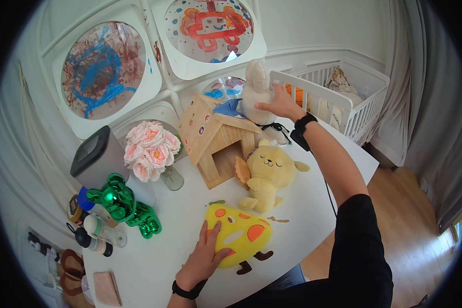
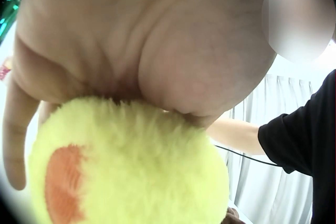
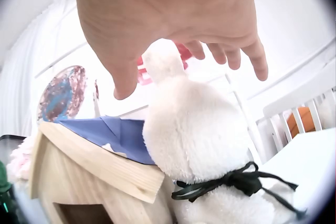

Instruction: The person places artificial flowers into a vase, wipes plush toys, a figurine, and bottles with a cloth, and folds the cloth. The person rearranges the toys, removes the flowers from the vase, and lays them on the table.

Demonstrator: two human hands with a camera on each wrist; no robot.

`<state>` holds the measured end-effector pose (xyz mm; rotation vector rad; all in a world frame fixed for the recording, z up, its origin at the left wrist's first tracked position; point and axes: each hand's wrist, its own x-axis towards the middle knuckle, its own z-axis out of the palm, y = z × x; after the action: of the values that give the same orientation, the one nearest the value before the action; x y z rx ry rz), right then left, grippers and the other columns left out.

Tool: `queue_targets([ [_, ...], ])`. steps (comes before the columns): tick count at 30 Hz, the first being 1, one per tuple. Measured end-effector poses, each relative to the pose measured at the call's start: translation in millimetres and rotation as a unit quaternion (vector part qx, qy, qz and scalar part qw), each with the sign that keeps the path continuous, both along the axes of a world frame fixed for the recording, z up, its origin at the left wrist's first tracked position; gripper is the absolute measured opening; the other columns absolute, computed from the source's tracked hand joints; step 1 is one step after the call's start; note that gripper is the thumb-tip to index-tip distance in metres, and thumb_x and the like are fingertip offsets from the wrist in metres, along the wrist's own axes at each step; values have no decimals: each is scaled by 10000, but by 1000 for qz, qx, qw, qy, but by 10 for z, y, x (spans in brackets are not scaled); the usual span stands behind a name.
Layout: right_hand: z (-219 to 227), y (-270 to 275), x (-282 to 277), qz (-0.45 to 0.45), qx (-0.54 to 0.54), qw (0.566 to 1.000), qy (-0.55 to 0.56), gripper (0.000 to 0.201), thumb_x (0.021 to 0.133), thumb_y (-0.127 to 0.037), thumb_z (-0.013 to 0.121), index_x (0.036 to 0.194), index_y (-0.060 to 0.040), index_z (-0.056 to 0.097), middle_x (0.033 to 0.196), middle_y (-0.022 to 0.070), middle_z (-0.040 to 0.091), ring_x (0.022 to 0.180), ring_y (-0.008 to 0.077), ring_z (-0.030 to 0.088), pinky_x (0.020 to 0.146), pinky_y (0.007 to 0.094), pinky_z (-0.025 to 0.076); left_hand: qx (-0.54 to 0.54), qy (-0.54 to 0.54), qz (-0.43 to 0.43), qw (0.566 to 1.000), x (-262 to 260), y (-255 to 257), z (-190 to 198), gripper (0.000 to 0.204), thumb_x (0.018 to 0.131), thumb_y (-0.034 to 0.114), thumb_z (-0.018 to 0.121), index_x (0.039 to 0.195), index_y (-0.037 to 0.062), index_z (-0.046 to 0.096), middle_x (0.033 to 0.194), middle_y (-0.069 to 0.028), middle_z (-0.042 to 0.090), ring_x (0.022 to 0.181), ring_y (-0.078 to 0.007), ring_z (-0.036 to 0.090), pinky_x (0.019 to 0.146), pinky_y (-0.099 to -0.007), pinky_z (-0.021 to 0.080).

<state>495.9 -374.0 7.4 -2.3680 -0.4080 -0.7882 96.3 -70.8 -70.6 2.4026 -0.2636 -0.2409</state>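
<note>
My left hand grips the yellow plush toy near the front of the white table. This toy has orange spots and short brown legs; in the left wrist view its fur sits against the palm. My right hand is at the white plush rabbit, fingers and thumb spread around its upper part. In the right wrist view a gap shows between the hand and the rabbit's body. A black ribbon is tied round the rabbit, which stands beside the wooden toy house.
A pale yellow plush animal sits before the house. Flowers in a glass vase, a shiny green bear figure and several bottles stand at left. A white crib is beyond the table's right edge.
</note>
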Motion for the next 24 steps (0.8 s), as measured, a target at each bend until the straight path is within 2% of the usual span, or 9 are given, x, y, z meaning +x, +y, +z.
queue_targets([
  [2, -194, 153, 191, -3, 11, 999, 40, 887, 721, -475, 836, 1352, 27, 465, 1282, 300, 568, 1195, 426, 589, 1049, 458, 462, -4, 2, 6, 1000, -26, 23, -10, 766, 989, 309, 630, 1572, 45, 208, 1583, -363, 126, 1455, -514, 264, 1157, -459, 337],
  [4, -382, 217, 133, 59, 149, 986, 51, 889, 679, -422, 857, 1347, 13, 463, 1271, 294, 578, 1185, 430, 591, 1032, 465, 473, -21, 4, 6, 1000, -43, 44, -49, 758, 993, 282, 628, 1574, 46, 201, 1588, -354, 123, 1453, -511, 271, 1156, -448, 338],
  [9, -144, -29, -283, 22, 252, 966, -60, 537, 756, -171, 767, 1222, -16, 550, 1180, 266, 611, 1122, 440, 591, 935, 488, 482, -13, -9, -7, 1000, -20, 52, -45, 749, 987, 263, 636, 1570, 50, 215, 1585, -349, 125, 1445, -508, 288, 1153, -444, 347],
  [13, 516, -504, -753, -47, 110, 954, -276, 601, 718, -121, 760, 1274, -52, 544, 1252, 207, 559, 1151, 430, 518, 968, 482, 446, -14, -27, -9, 999, -68, -24, 49, 759, 953, 233, 682, 1556, 55, 258, 1567, -325, 167, 1404, -500, 353, 1137, -453, 382],
  [16, 874, -762, -1269, -97, -64, 936, -332, 638, 688, -96, 756, 1288, -63, 542, 1279, 177, 532, 1165, 408, 499, 953, 475, 446, -7, -50, -70, 996, -191, -183, 58, 760, 915, 307, 734, 1538, 125, 339, 1526, -291, 265, 1333, -509, 426, 1090, -473, 435],
  [18, 799, -888, -1374, -130, -134, 924, -335, 675, 664, -89, 758, 1304, -97, 543, 1268, 172, 540, 1169, 388, 511, 936, 472, 450, -2, -71, -117, 991, -189, -381, 61, 745, 905, 322, 739, 1527, 152, 367, 1524, -284, 273, 1288, -498, 463, 1061, -472, 454],
  [20, 498, -983, -1373, -194, -305, 922, -140, 723, 657, -138, 772, 1340, -119, 538, 1285, 164, 539, 1174, 379, 518, 948, 472, 453, 8, -94, -154, 984, -152, -644, 82, 731, 894, 338, 744, 1517, 180, 395, 1523, -278, 280, 1243, -487, 501, 1033, -471, 473],
  [22, -85, -1045, -1231, -203, -342, 912, 102, 791, 675, -225, 799, 1406, -129, 510, 1393, 174, 506, 1230, 371, 513, 1015, 488, 439, 27, -136, -208, 968, -13, -982, 111, 712, 901, 355, 726, 1515, 193, 405, 1523, -275, 290, 1245, -470, 504, 1059, -472, 445],
  [24, -718, -1231, -1165, -71, -333, 919, 197, 801, 720, -323, 802, 1430, -103, 503, 1456, 176, 489, 1286, 377, 491, 1085, 508, 400, 19, -137, -197, 971, 153, -1279, 68, 686, 913, 366, 705, 1508, 188, 412, 1512, -277, 313, 1206, -467, 522, 1036, -476, 455],
])
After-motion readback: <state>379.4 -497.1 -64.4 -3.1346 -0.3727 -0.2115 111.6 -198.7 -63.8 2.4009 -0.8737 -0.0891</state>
